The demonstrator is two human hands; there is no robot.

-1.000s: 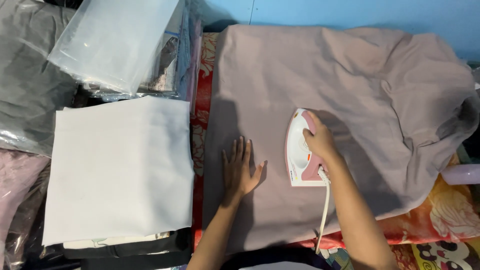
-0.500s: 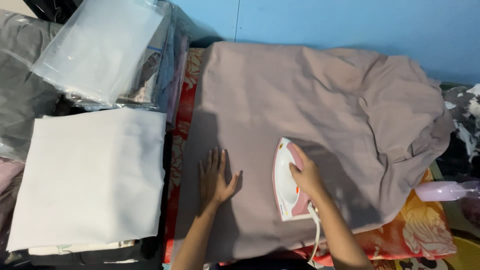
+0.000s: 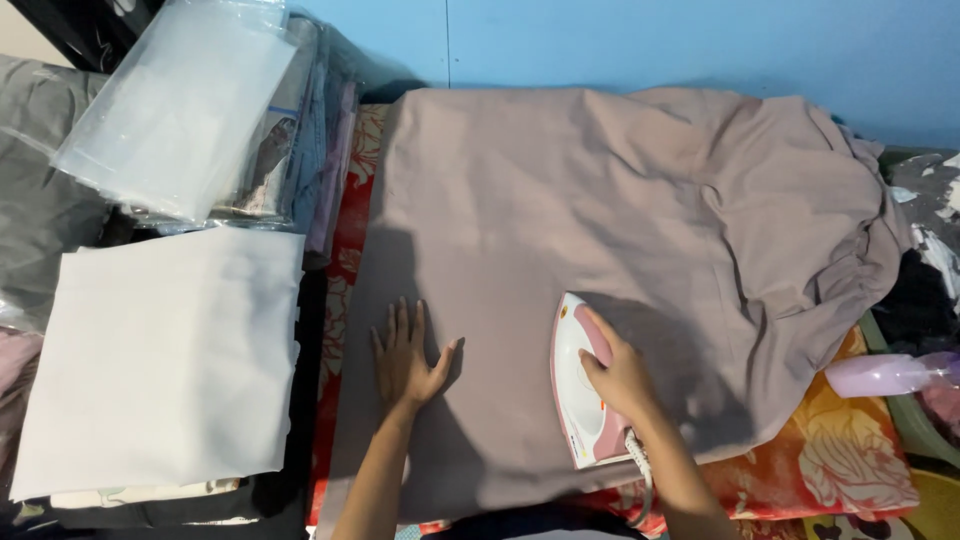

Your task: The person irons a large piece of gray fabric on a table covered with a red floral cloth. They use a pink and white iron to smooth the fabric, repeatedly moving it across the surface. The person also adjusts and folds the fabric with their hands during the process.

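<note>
While the right hand [image 3: 618,378] is closed around the pink handle of a white and pink electric iron [image 3: 583,385], the left hand [image 3: 408,358] lies flat w/ fingers spread wide, palm down, holding nothing. Both are on a taupe garment [image 3: 600,220] spread over a red floral ironing cloth [image 3: 860,470]. The iron sits sole-down on the lower middle of the garment, its point away from the person, its cord [image 3: 645,480] going down beside the right forearm. Left hand is near the iron, not touching it. Left of the garment: a folded white cloth [image 3: 160,360] on a stack, and above it clear plastic bags [image 3: 170,110] w/ folded clothes. At right edge, a lilac spray bottle [image 3: 885,375] lies on its side.
</note>
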